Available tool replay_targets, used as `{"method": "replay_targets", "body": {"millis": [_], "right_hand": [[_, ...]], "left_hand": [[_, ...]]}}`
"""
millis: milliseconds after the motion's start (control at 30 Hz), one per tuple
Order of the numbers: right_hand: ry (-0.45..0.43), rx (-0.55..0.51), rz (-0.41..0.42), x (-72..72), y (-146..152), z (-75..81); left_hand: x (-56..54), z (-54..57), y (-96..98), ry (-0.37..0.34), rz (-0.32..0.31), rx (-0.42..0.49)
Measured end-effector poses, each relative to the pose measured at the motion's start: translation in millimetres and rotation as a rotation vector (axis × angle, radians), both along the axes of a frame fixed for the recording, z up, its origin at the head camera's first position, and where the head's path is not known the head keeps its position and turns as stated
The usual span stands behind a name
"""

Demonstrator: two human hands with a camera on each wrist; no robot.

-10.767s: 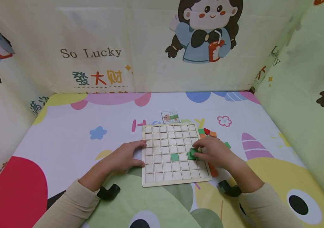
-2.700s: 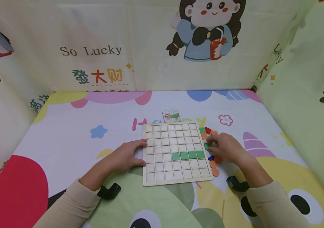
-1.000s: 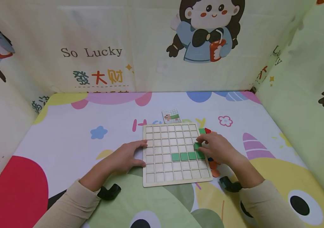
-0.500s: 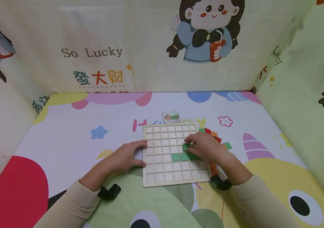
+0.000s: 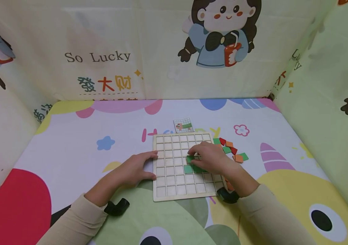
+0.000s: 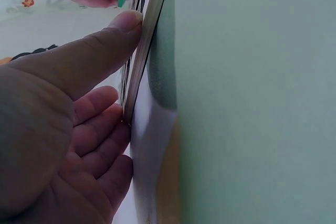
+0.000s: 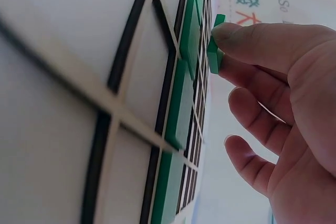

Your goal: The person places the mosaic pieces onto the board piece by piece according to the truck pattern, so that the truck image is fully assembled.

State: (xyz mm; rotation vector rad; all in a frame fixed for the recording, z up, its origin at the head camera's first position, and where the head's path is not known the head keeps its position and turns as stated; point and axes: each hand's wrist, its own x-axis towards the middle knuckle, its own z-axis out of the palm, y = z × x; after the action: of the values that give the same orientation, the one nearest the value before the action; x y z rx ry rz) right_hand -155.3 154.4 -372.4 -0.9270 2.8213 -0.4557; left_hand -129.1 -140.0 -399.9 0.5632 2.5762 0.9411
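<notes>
The right hand (image 5: 209, 158) pinches a green square tile (image 5: 190, 159) above the wooden grid board (image 5: 189, 197), just beyond a row of green tiles (image 5: 188, 169). The left hand (image 5: 132, 170), loosely spread, rests against the board's left edge. Placing seems underway; next calls for squaring the tile with a cell.

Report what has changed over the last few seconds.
The right hand has taken a green tile from the loose pieces right of the grid board and carried it, pinched, left over the board. The left hand stays at the board's left edge; the picture card and the row of green tiles lie as before.
</notes>
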Motion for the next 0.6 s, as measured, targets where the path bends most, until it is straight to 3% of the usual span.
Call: {"method": "replay_targets", "body": {"millis": [600], "right_hand": [[-0.024,0.014,0.027,-2.7,-15.3,-2.5]], "left_hand": [[0.6,0.3,0.0,-0.016,0.009,-0.003]]}}
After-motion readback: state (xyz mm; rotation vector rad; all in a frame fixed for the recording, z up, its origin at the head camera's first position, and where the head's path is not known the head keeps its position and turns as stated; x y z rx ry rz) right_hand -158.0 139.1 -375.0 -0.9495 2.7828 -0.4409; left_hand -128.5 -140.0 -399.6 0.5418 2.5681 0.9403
